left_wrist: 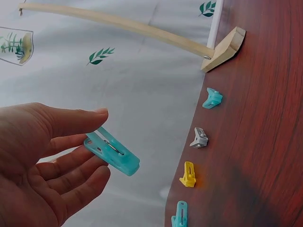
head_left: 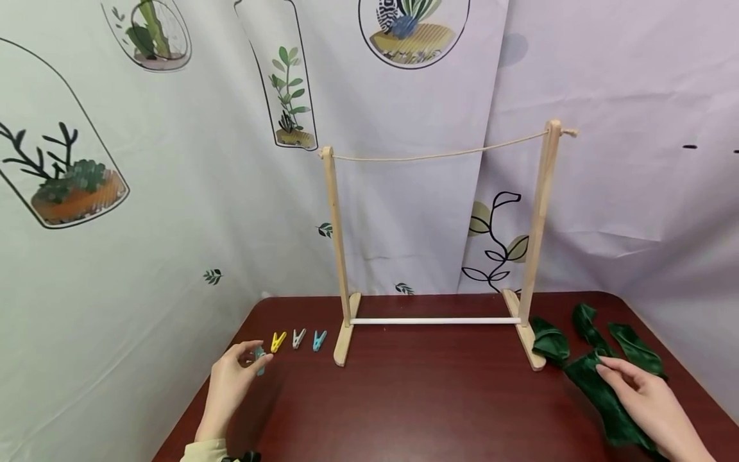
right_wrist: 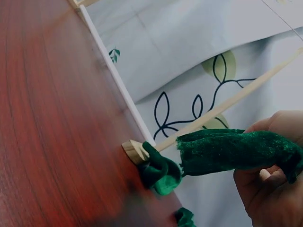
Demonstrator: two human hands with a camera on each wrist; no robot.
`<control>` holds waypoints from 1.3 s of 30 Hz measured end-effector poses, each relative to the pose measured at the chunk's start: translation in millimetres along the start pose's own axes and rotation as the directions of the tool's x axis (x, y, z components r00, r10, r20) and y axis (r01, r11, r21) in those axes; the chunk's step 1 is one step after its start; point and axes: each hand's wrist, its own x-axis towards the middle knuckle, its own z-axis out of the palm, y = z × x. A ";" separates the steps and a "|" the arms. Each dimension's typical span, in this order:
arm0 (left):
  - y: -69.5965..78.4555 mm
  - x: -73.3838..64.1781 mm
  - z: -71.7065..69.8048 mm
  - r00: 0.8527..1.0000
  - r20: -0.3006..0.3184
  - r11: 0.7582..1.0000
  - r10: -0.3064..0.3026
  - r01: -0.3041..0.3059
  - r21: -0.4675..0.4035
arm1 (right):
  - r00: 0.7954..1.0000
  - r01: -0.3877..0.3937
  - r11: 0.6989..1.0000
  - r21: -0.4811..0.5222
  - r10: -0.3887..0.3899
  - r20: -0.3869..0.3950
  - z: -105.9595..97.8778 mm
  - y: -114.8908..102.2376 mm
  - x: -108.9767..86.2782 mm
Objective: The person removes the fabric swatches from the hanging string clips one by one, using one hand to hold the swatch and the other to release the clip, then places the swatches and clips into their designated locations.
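My left hand [head_left: 231,378] pinches a teal clothespin [left_wrist: 113,153] between thumb and fingers at the table's left side, above the tabletop. Beyond it lie a yellow clothespin [head_left: 278,342], a whitish-grey clothespin [head_left: 297,338] and a blue clothespin [head_left: 319,341] in a row. In the left wrist view another teal clothespin [left_wrist: 180,215] lies at the near end of that row. At the right, my right hand [head_left: 649,394] pinches a green velvety cloth [head_left: 609,404] by one end. Several more green cloths [head_left: 637,350] lie crumpled around it.
A wooden rack stands mid-table, with a left post [head_left: 337,237], a right post [head_left: 541,218], a rope [head_left: 433,157] slung between their tops and a white rod [head_left: 435,321] low down. Behind the dark red table [head_left: 416,398] hangs a plant-printed curtain [head_left: 404,212].
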 end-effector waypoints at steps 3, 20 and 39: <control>-2.1 -3.1 1.5 1.000 -0.001 1.000 -0.016 0.016 -0.007 | 1.000 -0.009 1.000 -0.004 0.009 0.003 0.8 4.4 1.1; -15.3 0.7 10.6 0.998 0.040 0.999 -0.040 0.040 -0.008 | 0.997 -0.019 1.000 0.011 0.018 0.074 8.8 8.3 3.8; -41.0 9.8 19.5 0.970 0.214 0.993 -0.116 0.106 0.056 | 0.987 0.043 0.998 -0.035 -0.037 0.156 24.1 18.4 13.5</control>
